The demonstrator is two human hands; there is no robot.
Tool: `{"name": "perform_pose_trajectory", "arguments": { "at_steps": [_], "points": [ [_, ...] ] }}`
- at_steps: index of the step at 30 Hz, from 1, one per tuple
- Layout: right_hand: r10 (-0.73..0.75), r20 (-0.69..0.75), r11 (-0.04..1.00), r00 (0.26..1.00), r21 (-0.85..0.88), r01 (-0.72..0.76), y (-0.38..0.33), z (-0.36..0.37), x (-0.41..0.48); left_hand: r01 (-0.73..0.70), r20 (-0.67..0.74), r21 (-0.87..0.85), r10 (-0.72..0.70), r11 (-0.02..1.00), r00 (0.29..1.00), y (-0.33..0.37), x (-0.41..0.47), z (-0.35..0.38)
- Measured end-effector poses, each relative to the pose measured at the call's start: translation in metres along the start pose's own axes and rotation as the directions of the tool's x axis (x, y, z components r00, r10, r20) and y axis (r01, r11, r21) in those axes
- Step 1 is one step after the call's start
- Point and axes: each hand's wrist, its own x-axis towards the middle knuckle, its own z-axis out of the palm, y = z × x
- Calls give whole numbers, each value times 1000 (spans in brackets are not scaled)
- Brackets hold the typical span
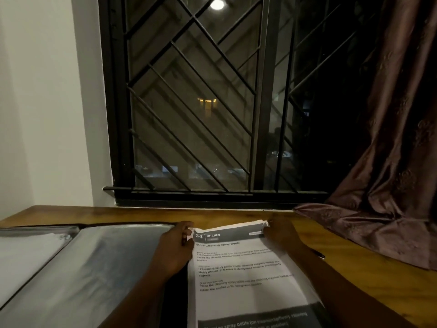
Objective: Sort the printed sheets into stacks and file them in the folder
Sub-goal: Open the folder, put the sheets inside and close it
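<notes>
Sheets [238,268] are being held flat on the table [343,252] at 6 o'clock of the view, with the header edge pointing to 12. The top page is headed "34 KITCHEN".

The 11 o'clock corner is being pinched by the left hand [175,247], fingers curled round the edge. The 1 o'clock corner is being grasped by the right hand [282,233]. Several sheet edges are showing at both far corners, so a stack is being handled; the count cannot be read.

The folder [94,261] is lying open at 9 o'clock of the sheets, just beside them, with its clear sleeves facing up.

Judgement: the stack is being squared before filing. Even tension at both corners is being advised, so that the lower sheets are not being fanned out or creased. The corners look already bent, so a lighter pinch is being recommended.

A pale margin is showing along the 3 o'clock edge; whether it is a sleeve cannot be told.

The curtain [390,209] is lying on the table at 2 o'clock, and a route towards 9 is being preferred.
</notes>
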Motion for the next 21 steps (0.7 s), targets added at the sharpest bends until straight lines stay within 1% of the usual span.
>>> {"name": "perform_pose_trajectory", "arguments": {
  "at_steps": [2, 4, 5, 9, 11, 13, 14, 16, 18, 19, 20, 21],
  "points": [
    [-47, -71, 997, 996, 51, 50, 0, -2, -3, 6, 15, 8, -6, 1000, 1000, 1, -1, 0],
    [-63, -144, 990, 988, 115, 80, -1, -6, -5, 9, 24, -1, -9, 1000, 1000, 1, 0, 0],
    [-71, -150, 985, 986, 147, 93, -3, -8, -8, 12, 29, -3, -12, 1000, 1000, 2, 0, -1],
    [-86, -58, 977, 995, 191, 96, -6, -15, -14, 24, 28, -14, -24, 1000, 999, 3, -2, -2],
    [-43, -13, 964, 999, 263, 45, -5, -16, -17, 19, 21, -16, -19, 1000, 1000, 4, -4, -3],
    [-20, 65, 929, 998, 371, -6, -5, -20, -21, 12, 6, -51, -12, 999, 1000, 7, -5, -4],
    [-18, 91, 897, 996, 441, -24, -7, -23, -23, 10, -6, -94, -11, 996, 1000, 9, -7, -5],
    [-27, 98, 824, 995, 566, -33, -14, -35, -26, -8, -34, -206, 1, 979, 999, 16, -10, -8],
    [-41, 53, 747, 998, 664, -4, -27, -51, -29, 3, -56, -344, -23, 939, 998, 26, -15, -15],
    [-45, 14, 704, 999, 710, 22, -34, -61, -28, 36, -34, -445, -57, 895, 998, 32, -15, -21],
    [-49, -23, 659, 999, 750, 50, -40, -70, -28, 81, 27, -560, -80, 824, 996, 39, -16, -25],
    [-54, -48, 619, 997, 782, 71, -48, -79, -30, 145, 128, -667, -79, 731, 989, 45, -17, -29]
  ]
}}
